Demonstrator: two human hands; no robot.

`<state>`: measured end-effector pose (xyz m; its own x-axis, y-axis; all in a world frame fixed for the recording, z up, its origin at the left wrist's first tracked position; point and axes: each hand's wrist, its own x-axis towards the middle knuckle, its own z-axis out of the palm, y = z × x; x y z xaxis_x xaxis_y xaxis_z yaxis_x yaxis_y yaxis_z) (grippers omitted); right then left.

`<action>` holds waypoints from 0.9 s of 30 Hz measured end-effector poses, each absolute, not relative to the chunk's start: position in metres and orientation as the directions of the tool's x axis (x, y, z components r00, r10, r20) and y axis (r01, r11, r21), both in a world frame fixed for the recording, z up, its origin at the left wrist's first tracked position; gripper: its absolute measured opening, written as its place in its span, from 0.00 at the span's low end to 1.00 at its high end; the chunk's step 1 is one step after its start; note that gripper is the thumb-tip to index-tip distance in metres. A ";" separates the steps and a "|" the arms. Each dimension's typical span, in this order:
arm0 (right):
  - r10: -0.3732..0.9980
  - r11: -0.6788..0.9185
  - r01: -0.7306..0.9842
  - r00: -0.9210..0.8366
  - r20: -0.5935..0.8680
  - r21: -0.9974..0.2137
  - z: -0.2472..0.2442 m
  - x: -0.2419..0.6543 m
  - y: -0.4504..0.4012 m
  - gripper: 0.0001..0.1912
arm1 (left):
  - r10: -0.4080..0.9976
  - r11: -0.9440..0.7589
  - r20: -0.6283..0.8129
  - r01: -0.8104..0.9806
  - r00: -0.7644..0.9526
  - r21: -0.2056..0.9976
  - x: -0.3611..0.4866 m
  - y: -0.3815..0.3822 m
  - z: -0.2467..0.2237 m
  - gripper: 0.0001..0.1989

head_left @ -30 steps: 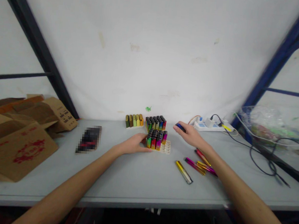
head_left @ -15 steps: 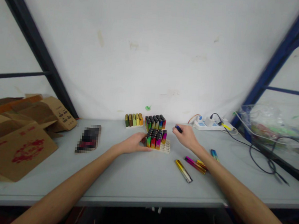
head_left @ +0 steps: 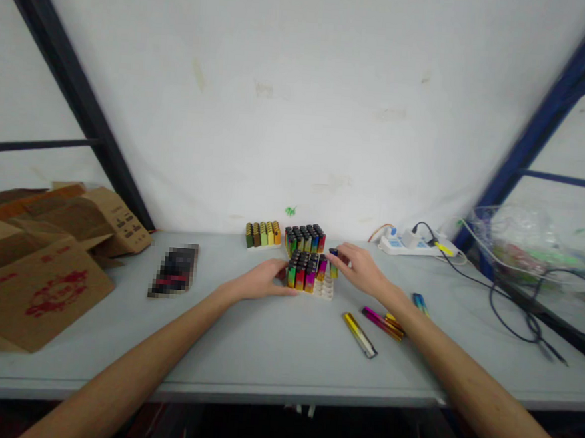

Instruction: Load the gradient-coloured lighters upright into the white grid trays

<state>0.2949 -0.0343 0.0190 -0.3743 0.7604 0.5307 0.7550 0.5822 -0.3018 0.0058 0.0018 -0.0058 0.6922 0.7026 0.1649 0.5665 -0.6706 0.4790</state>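
Note:
My right hand (head_left: 359,267) holds a blue and yellow lighter (head_left: 334,264) upright between its fingertips, at the right side of a white tray (head_left: 324,289) with round slots. Colourful lighters (head_left: 300,279) stand in the tray's left part, and its front right slots show bare. My left hand (head_left: 268,277) grips the left side of this tray, thumb in front and fingers partly hidden behind. Behind stand a second group of dark-topped lighters (head_left: 305,238) and, to its left, a tray of green, yellow and orange lighters (head_left: 263,234).
Loose lighters lie front right: a yellow one (head_left: 359,334), a purple and gold one (head_left: 382,323), a blue one (head_left: 420,303). A power strip (head_left: 395,245) and cables are behind them. Cardboard boxes (head_left: 62,289) and a blurred dark object (head_left: 174,271) lie left.
My right hand has moved left to the tray, and the lighter in it now stands upright beside the others. My left hand has stayed in place.

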 end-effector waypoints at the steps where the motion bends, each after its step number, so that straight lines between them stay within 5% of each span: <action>1: 0.776 0.572 0.760 -0.381 0.502 -0.309 0.019 0.295 -0.035 0.27 | 0.703 -0.672 0.165 0.570 0.692 0.473 0.006 0.002 -0.006 0.30; 8: 0.831 0.554 0.710 -0.436 0.345 -0.436 0.017 0.291 -0.035 0.22 | 0.706 -0.673 0.164 0.581 0.688 0.458 0.005 0.003 -0.007 0.29; 27: 0.804 0.594 0.719 -0.541 0.246 -0.360 0.011 0.287 -0.030 0.15 | 0.699 -0.678 0.180 0.562 0.692 0.474 0.007 0.003 -0.006 0.29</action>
<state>0.2872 -0.0295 0.0106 -0.5413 0.8040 0.2461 0.7193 0.5943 -0.3597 0.0067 0.0025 -0.0064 0.6919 0.6992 0.1801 0.5618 -0.6780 0.4740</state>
